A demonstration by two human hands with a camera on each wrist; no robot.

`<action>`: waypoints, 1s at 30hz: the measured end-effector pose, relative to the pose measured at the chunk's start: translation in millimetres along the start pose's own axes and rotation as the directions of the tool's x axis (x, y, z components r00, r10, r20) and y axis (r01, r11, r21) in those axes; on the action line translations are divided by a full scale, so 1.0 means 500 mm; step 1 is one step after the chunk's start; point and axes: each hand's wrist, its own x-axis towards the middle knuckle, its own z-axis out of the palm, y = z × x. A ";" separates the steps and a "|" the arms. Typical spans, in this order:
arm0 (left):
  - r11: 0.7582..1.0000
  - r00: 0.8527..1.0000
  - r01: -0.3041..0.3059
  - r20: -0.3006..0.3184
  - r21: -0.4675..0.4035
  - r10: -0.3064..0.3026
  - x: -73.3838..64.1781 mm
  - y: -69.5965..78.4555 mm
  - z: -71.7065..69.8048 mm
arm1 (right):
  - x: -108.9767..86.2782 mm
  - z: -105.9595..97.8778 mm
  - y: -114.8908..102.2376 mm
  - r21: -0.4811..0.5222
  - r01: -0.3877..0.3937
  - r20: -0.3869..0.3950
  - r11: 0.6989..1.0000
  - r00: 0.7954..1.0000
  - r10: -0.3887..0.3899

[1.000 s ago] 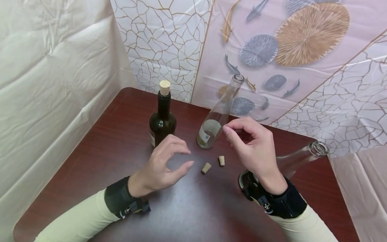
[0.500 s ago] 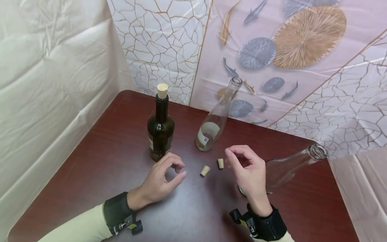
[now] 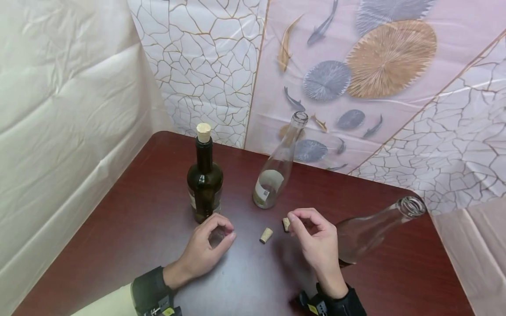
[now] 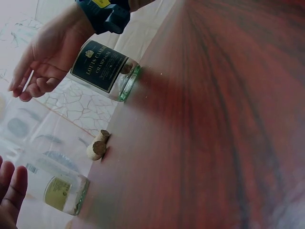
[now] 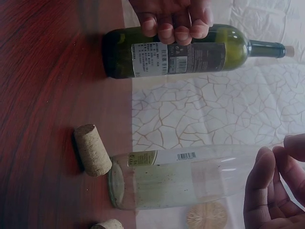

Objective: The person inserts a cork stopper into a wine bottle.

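Note:
My left hand [image 3: 201, 250], loosely curled around nothing, hovers low in front of a dark green wine bottle [image 3: 204, 182] with a cork [image 3: 203, 132] standing in its mouth. Thumb and fingers of my right hand [image 3: 316, 241] come close together. Its fingertips overlap a small cork [image 3: 286, 224] in the head view, but the right wrist view shows nothing between these fingers [image 5: 261, 176]. Another loose cork [image 3: 266, 235] lies on the table between the hands. Beyond the corks stands an uncorked clear bottle [image 3: 272, 180]. A second clear, uncorked bottle [image 3: 367, 237], black-labelled [image 4: 100, 67], is partly hidden behind my right hand.
The dark red wooden table [image 3: 150, 193] has rounded far corners. A cream cloth [image 3: 79, 131] hangs along its left side, and a patterned sheet [image 3: 205, 79] hangs behind it. Both wrists carry black straps with small cameras.
The head view has tilted up, so everything sits lower in it. Both hands have come down and nearer the body, the right one also leftward. The left fingers have curled in. Bottles and corks stay put.

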 end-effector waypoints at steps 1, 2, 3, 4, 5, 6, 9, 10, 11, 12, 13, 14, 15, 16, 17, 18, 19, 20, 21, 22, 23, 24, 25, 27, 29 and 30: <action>1.000 1.000 0.014 0.002 -0.007 -0.014 -0.003 -0.001 0.001 | -0.001 0.001 -0.004 -0.007 -0.010 0.002 1.000 1.000 0.010; 1.000 1.000 0.022 0.001 -0.014 -0.022 -0.006 -0.003 0.001 | -0.002 0.001 -0.009 -0.006 -0.017 0.006 1.000 1.000 0.017; 0.999 1.000 0.028 -0.001 -0.020 -0.028 -0.008 -0.004 0.002 | -0.002 0.002 -0.015 -0.008 -0.020 0.009 1.000 1.000 0.020; 0.999 1.000 0.030 -0.005 -0.023 -0.030 -0.009 -0.006 0.003 | -0.003 0.002 -0.022 -0.009 -0.022 0.012 1.000 1.000 0.022; 0.999 0.999 0.035 -0.007 -0.032 -0.035 -0.010 -0.008 0.004 | -0.002 0.003 -0.029 -0.007 -0.027 0.013 1.000 1.000 0.027; 0.999 0.999 0.036 -0.009 -0.036 -0.036 -0.011 -0.009 0.005 | -0.003 0.003 -0.036 -0.006 -0.030 0.018 1.000 0.999 0.030; 0.996 0.999 0.050 -0.009 -0.068 -0.051 -0.014 -0.012 0.007 | -0.003 0.004 -0.045 -0.029 -0.038 0.034 0.999 0.999 0.039; 0.995 0.998 0.060 -0.005 -0.080 -0.061 -0.015 -0.013 0.008 | -0.003 0.005 -0.044 -0.041 -0.039 0.042 0.998 0.998 0.041; 0.993 0.997 0.075 -0.001 -0.093 -0.076 -0.016 -0.013 0.008 | -0.003 0.005 -0.040 -0.055 -0.040 0.053 0.998 0.998 0.042; 0.991 0.996 0.088 0.002 -0.099 -0.088 -0.017 -0.013 0.009 | -0.003 0.005 -0.032 -0.072 -0.036 0.066 0.997 0.997 0.040; 0.989 0.995 0.104 0.005 -0.106 -0.104 -0.018 -0.013 0.009 | -0.004 0.005 -0.022 -0.093 -0.032 0.078 0.995 0.996 0.040; 0.987 0.993 0.120 0.008 -0.108 -0.120 -0.018 -0.013 0.009 | -0.004 0.006 -0.010 -0.117 -0.027 0.091 0.993 0.995 0.037; 0.984 0.991 0.136 0.012 -0.111 -0.136 -0.019 -0.012 0.009 | -0.005 0.007 0.003 -0.144 -0.017 0.106 0.989 0.994 0.033; 0.982 0.988 0.152 0.015 -0.112 -0.152 -0.019 -0.012 0.009 | -0.005 0.008 0.017 -0.165 -0.013 0.123 0.986 0.992 0.034; 0.980 0.986 0.164 0.018 -0.115 -0.163 -0.019 -0.012 0.009 | -0.006 0.009 0.031 -0.186 -0.009 0.139 0.982 0.990 0.035; 0.979 0.985 0.171 0.020 -0.115 -0.169 -0.019 -0.012 0.010 | -0.006 0.010 0.043 -0.211 -0.003 0.154 0.978 0.987 0.036; 0.977 0.984 0.176 0.023 -0.119 -0.174 -0.019 -0.013 0.010 | -0.007 0.013 0.054 -0.232 0.002 0.168 0.973 0.985 0.038; 0.976 0.984 0.180 0.025 -0.125 -0.178 -0.018 -0.014 0.010 | -0.008 0.015 0.063 -0.252 0.012 0.187 0.968 0.982 0.037; 0.975 0.983 0.181 0.026 -0.131 -0.179 -0.017 -0.014 0.010 | -0.008 0.018 0.071 -0.269 0.022 0.206 0.963 0.978 0.036; 0.974 0.983 0.182 0.028 -0.137 -0.180 -0.016 -0.015 0.011 | -0.008 0.020 0.078 -0.282 0.031 0.226 0.959 0.973 0.035; 0.973 0.983 0.182 0.029 -0.144 -0.179 -0.015 -0.015 0.011 | -0.009 0.023 0.085 -0.298 0.044 0.247 0.954 0.969 0.032; 0.972 0.983 0.182 0.030 -0.148 -0.179 -0.013 -0.016 0.011 | -0.009 0.026 0.090 -0.315 0.054 0.266 0.948 0.963 0.033; 0.971 0.983 0.183 0.032 -0.154 -0.180 -0.012 -0.016 0.011 | -0.009 0.029 0.095 -0.330 0.066 0.284 0.942 0.958 0.032; 0.970 0.983 0.181 0.034 -0.159 -0.178 -0.010 -0.016 0.012 | -0.008 0.034 0.102 -0.354 0.079 0.311 0.932 0.950 0.037; 0.971 0.984 0.178 0.034 -0.161 -0.174 -0.010 -0.017 0.012 | -0.007 0.040 0.108 -0.377 0.080 0.328 0.923 0.943 0.052; 0.971 0.984 0.175 0.034 -0.161 -0.172 -0.009 -0.017 0.013 | -0.007 0.042 0.110 -0.382 0.080 0.333 0.921 0.941 0.057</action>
